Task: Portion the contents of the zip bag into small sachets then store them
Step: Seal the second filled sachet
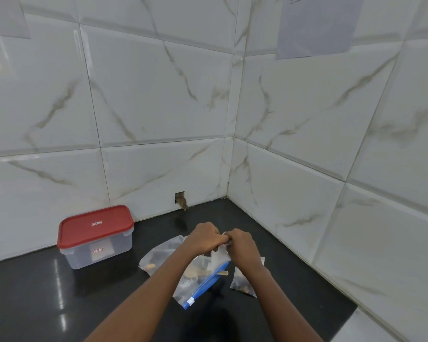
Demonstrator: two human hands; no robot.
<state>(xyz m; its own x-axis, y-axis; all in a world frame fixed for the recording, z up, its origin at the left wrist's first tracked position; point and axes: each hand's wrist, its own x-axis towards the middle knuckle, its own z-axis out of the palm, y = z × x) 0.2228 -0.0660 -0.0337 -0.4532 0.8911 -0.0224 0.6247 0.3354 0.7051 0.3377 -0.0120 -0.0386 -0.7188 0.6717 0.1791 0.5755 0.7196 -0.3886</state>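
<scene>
The zip bag (193,280) lies flat on the black bench (47,304), its blue zip strip towards the person and dark and tan bits showing through the clear film. It is parked right under the hands, which keeps the supply within reach while each portion is made up.

Just above the zip bag's far end both hands meet on one sachet (219,256). The left hand (205,239) is clenched on the sachet's top edge from one side, and the right hand (242,245) pinches the same edge from the other, knuckles almost touching. Held that way, with the sachet's body hanging down, the contents stay at the bottom and the mouth is pulled taut; my reading is that the portion is being closed.

Just right of the zip bag a second sachet (245,280) lies on the bench with dark contents, set aside as done. Left of the zip bag sits a clear plastic heap (158,257) with a little filling inside; it may be one larger bag or several sachets overlapping, the view does not settle it.

Well to the left of the zip bag, against the tiled wall, stands a box (97,250) with its red lid (95,227) on, likely the store for the sachets.

Count: one zip bag, two sure sachets, one heap, one box, one lid.
</scene>
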